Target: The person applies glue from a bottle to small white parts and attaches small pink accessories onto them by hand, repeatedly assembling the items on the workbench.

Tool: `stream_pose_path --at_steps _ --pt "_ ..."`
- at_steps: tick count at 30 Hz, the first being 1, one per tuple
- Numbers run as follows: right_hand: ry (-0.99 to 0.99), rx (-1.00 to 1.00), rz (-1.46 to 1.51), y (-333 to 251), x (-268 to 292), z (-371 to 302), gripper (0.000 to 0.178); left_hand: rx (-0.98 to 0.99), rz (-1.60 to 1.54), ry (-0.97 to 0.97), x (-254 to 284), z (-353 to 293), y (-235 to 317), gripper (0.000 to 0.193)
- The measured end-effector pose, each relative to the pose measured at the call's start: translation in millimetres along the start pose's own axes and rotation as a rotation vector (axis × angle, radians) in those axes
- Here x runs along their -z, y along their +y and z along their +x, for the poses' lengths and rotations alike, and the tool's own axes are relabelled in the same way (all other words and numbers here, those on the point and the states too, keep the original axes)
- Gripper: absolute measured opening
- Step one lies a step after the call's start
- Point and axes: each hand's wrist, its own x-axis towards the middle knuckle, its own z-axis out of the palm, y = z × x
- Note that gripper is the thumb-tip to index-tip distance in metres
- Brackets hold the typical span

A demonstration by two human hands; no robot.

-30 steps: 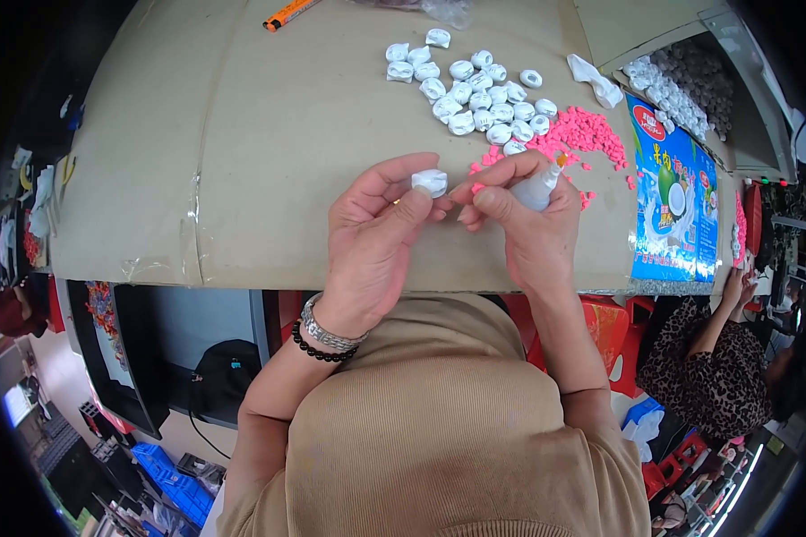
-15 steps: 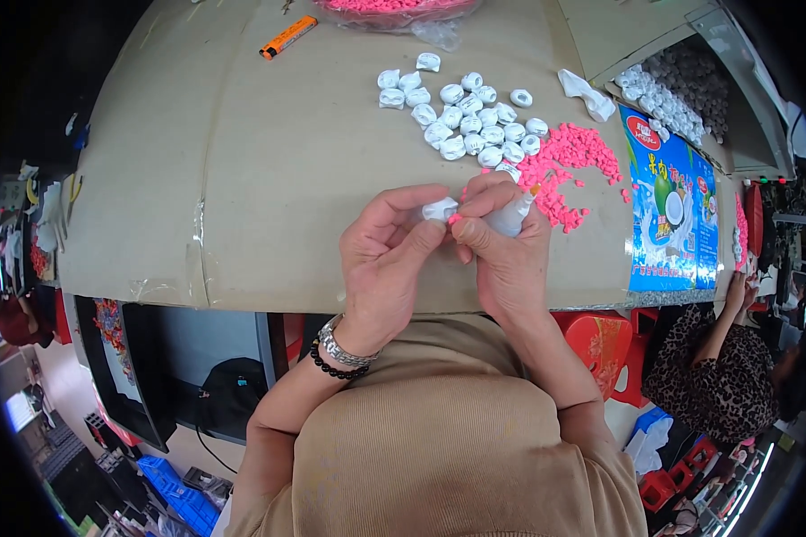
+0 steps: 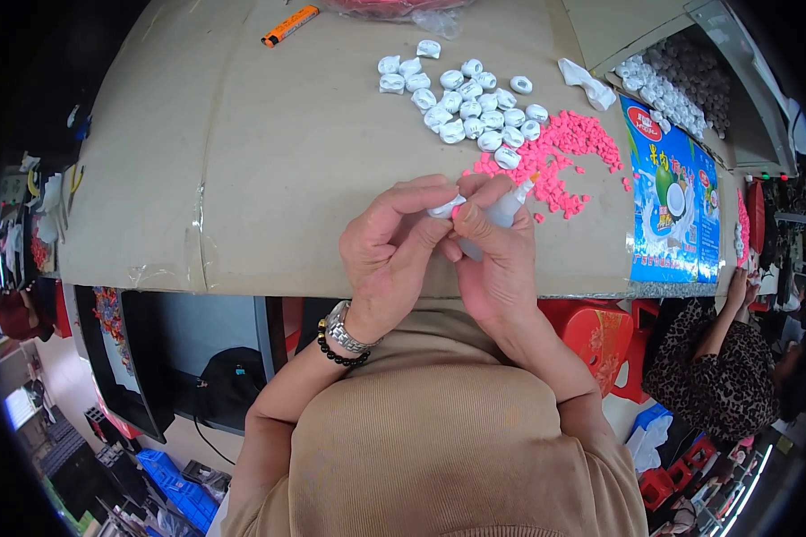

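Note:
Over the near part of the table, my left hand (image 3: 387, 255) pinches a small white rounded piece (image 3: 445, 208) between thumb and fingers. My right hand (image 3: 501, 273) meets it, its thumb and finger pressing a small pink piece (image 3: 458, 212) against the white one. Tucked in that same right hand is a whitish squeeze bottle (image 3: 507, 209) with a narrow orange-tipped nozzle pointing up and right. Beyond my hands lies a group of similar white pieces (image 3: 470, 109) with dark markings. Loose pink pieces (image 3: 569, 143) are scattered to their right.
An orange box-shaped stick (image 3: 289, 26) lies at the far left. At the far edge sits a pink-filled plastic bag (image 3: 390, 7). A crumpled white tissue (image 3: 587, 84) and a blue printed sheet (image 3: 676, 197) are on the right. Another person (image 3: 716, 362) works at far right.
The pink piece, earlier just beside the white piece, is now pressed onto it. My right hand has shifted left, closer to my left hand, and the view has tilted slightly.

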Motion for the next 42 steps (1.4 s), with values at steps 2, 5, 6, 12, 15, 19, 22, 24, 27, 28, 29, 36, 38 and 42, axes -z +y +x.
stream_pose_path --at_steps 2,5,6,12,15,19,22,24,27,28,29,36,38,42 --pt "0.008 -0.039 0.009 -0.9 0.6 -0.2 0.023 -0.037 0.049 -0.015 1.5 0.4 -1.4 0.022" --pt "0.0 -0.02 -0.04 -0.9 1.5 0.4 0.023 -0.093 0.133 -0.037 6.7 3.3 -4.4 0.023" --pt "-0.015 0.039 -0.097 -0.8 1.6 1.1 0.023 -0.112 0.168 -0.044 7.9 4.2 -5.4 0.024" --pt "-0.022 -0.016 -0.066 -0.5 3.8 1.3 0.024 -0.161 0.182 -0.044 6.6 3.9 -3.6 0.025" --pt "-0.024 -0.097 0.015 -1.0 5.4 1.3 0.024 -0.375 0.467 -0.081 13.0 9.5 -6.5 0.025" --pt "-0.024 -0.119 0.01 -3.0 4.4 1.7 0.024 -0.356 0.447 -0.079 9.3 9.8 -0.2 0.026" --pt "-0.02 -0.089 -0.027 -3.5 2.2 1.8 0.024 -0.109 0.185 0.011 5.8 7.5 1.7 0.028" --pt "-0.029 -0.026 -0.061 -1.4 2.6 2.2 0.025 -0.3 0.412 -0.063 12.0 10.5 -1.8 0.027" --pt "-0.037 0.076 -0.153 1.8 5.6 1.4 0.023 -0.418 0.54 -0.085 14.7 12.1 -3.6 0.025" --pt "-0.037 0.076 -0.153 2.1 5.9 1.5 0.023 -0.418 0.54 -0.086 14.2 11.7 -2.7 0.025" --pt "-0.038 0.076 -0.148 2.1 6.1 1.7 0.023 -0.352 0.48 -0.085 13.1 10.9 -0.9 0.025" --pt "-0.061 -0.03 -0.088 -0.6 6.3 5.7 0.021 -0.251 0.368 -0.046 13.2 7.9 -1.8 0.026" --pt "-0.067 -0.007 -0.106 -0.2 6.0 6.1 0.02 -0.276 0.411 -0.04 13.6 7.5 -3.1 0.026" --pt "-0.057 0.002 -0.115 1.2 6.2 5.4 0.02 -0.303 0.475 -0.036 11.4 6.6 -1.6 0.026"
